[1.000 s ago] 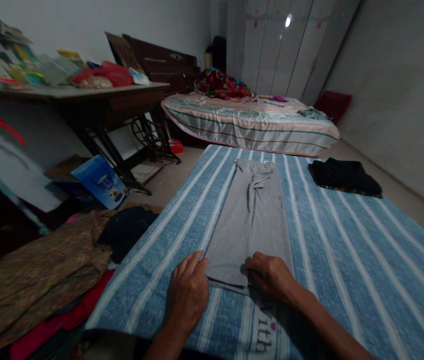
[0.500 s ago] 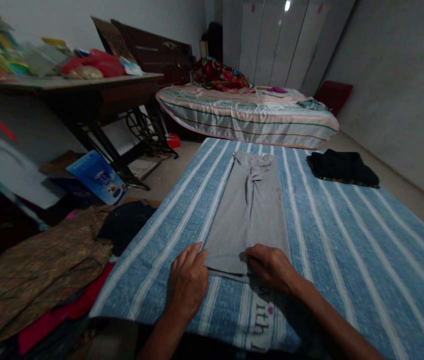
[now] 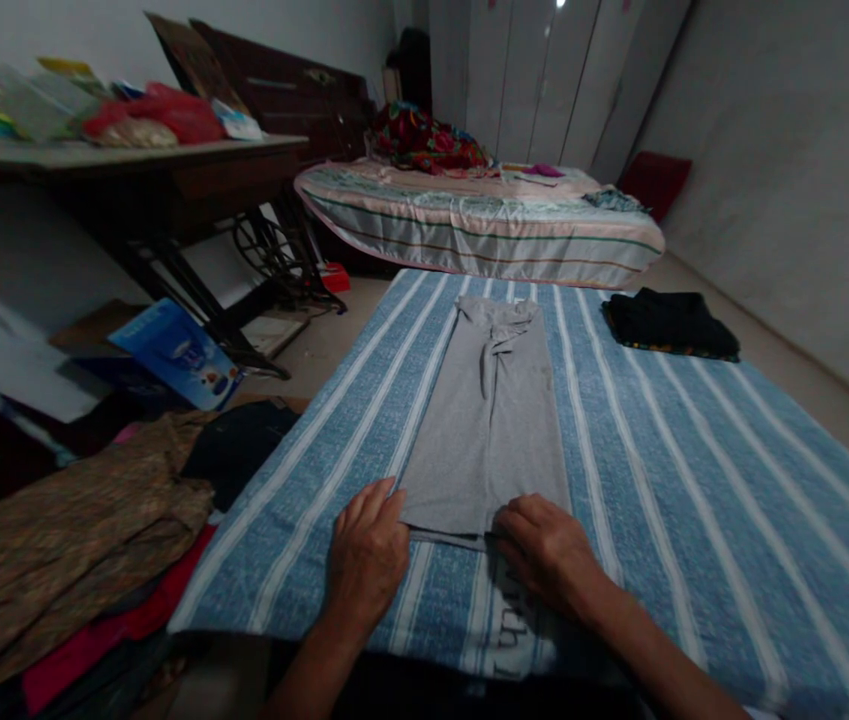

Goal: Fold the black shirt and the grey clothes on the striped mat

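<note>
A grey garment (image 3: pixel 461 430) with a crumpled, gathered far end lies folded into a long strip on the blue-and-white striped bedspread (image 3: pixel 319 460). At its near left corner my left hand (image 3: pixel 368 550) is closed, fingertips on the edge of the cloth. My right hand (image 3: pixel 544 545) has its fingers curled around the near edge, right of the middle; its fingertips are partly hidden. Between the hands the layered hem shows. Printed lettering on the bedspread is visible just below the right hand.
A folded black garment (image 3: pixel 670 322) lies at the far right of the bedspread. To the left, a heap of clothes (image 3: pixel 86 530) lies beside a blue box (image 3: pixel 176 355). A cluttered sewing table (image 3: pixel 169 155) stands behind, and a second bed (image 3: pixel 484 230) lies beyond.
The view has shifted slightly, so everything sits a little further left. My right hand has moved slightly along the near edge, its fingers lower over the hem. The left hand stays at its corner.
</note>
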The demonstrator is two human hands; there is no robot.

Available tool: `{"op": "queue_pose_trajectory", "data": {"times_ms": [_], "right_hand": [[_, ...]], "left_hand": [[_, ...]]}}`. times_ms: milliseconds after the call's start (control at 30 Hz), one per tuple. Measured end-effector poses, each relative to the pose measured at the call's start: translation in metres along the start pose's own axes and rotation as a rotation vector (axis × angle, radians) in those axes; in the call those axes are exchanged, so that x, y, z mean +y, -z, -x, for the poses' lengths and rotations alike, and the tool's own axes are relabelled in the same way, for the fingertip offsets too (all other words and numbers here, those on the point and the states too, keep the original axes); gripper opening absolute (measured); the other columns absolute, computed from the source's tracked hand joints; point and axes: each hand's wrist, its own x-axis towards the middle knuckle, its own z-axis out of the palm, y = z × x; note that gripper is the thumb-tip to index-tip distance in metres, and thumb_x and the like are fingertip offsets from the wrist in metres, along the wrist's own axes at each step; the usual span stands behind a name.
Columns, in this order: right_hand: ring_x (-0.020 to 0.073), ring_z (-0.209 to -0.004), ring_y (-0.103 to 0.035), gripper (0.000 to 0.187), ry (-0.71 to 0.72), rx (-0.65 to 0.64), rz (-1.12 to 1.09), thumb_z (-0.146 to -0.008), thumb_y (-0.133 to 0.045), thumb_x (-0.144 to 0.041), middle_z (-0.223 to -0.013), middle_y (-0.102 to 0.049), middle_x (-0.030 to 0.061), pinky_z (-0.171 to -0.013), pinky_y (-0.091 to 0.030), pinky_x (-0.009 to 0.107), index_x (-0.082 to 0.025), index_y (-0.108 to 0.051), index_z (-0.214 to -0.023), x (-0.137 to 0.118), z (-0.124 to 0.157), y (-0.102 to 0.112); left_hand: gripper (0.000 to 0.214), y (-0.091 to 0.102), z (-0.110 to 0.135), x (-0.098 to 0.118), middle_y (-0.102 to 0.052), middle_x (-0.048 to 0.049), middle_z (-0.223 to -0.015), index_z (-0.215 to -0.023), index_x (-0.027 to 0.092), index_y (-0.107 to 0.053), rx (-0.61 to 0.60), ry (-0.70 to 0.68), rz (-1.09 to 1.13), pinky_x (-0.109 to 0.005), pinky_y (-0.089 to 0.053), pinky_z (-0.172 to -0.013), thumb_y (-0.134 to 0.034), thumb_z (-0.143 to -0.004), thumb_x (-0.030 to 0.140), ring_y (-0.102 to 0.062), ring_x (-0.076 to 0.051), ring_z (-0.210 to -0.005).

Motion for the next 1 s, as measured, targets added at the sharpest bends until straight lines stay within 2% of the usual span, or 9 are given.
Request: {"op": "queue_pose_trajectory", "data": {"times_ms": [167,367,533,667,800,1000], "right_hand": [[0.0193,-0.078,-0.049,0.008,-0.023,0.020,0.120,-0.082,-0.057,-0.011,-0.083,-0.058,0.0046,-0.069,-0.037,0.030,-0.018,-0.059,-0.083,-0.005,-0.006,-0.012],[0.0197,-0.074,-0.049,0.017,-0.037,0.023,0.203,-0.073,-0.064,-0.006,-0.079,-0.057,0.0034,-0.063,-0.034,0.031,-0.019,-0.058,-0.080,-0.011,-0.012,-0.015],[0.0197,-0.074,-0.049,0.022,-0.078,0.107,0.265,-0.070,-0.064,-0.003,-0.080,-0.056,0.0024,-0.063,-0.033,0.032,-0.020,-0.057,-0.081,-0.014,-0.011,-0.025],[0.0189,-0.071,-0.046,0.025,-0.059,0.225,0.212,-0.066,-0.065,-0.001,-0.076,-0.054,0.0007,-0.062,-0.032,0.031,-0.021,-0.054,-0.077,-0.010,-0.009,-0.031],[0.0179,-0.067,-0.045,0.028,-0.009,0.330,0.151,-0.062,-0.060,0.002,-0.072,-0.053,-0.0004,-0.061,-0.031,0.029,-0.021,-0.052,-0.075,-0.005,-0.008,-0.027],[0.0181,-0.068,-0.044,0.024,0.012,0.347,0.100,-0.067,-0.053,0.001,-0.073,-0.052,0.0004,-0.062,-0.031,0.029,-0.021,-0.051,-0.078,-0.003,-0.005,-0.025]], "left_hand": [[0.033,-0.001,0.000,-0.002,-0.066,-0.0110,-0.111,-0.102,0.015,-0.065,0.035,-0.023,-0.009,-0.041,-0.049,-0.084,-0.040,-0.081,0.012,-0.058,-0.026,-0.103],[0.032,-0.006,0.001,-0.009,-0.066,-0.0128,-0.110,-0.100,0.012,-0.066,0.093,-0.075,-0.051,-0.041,-0.049,-0.083,-0.039,-0.082,0.011,-0.058,-0.027,-0.103],[0.033,-0.008,0.002,-0.012,-0.067,-0.0123,-0.108,-0.098,0.013,-0.067,0.115,-0.085,-0.063,-0.041,-0.051,-0.081,-0.038,-0.082,0.011,-0.059,-0.026,-0.102],[0.033,-0.008,0.002,-0.012,-0.066,-0.0118,-0.108,-0.100,0.013,-0.066,0.120,-0.113,-0.084,-0.040,-0.051,-0.081,-0.038,-0.082,0.012,-0.059,-0.026,-0.101],[0.032,-0.008,0.000,-0.013,-0.067,-0.0119,-0.105,-0.097,0.014,-0.065,0.159,-0.127,-0.092,-0.040,-0.052,-0.080,-0.036,-0.082,0.011,-0.059,-0.025,-0.099],[0.029,0.000,-0.003,-0.004,-0.065,-0.0146,-0.107,-0.103,0.010,-0.061,0.153,-0.154,-0.033,-0.043,-0.052,-0.080,-0.039,-0.084,0.012,-0.058,-0.027,-0.101]]}}
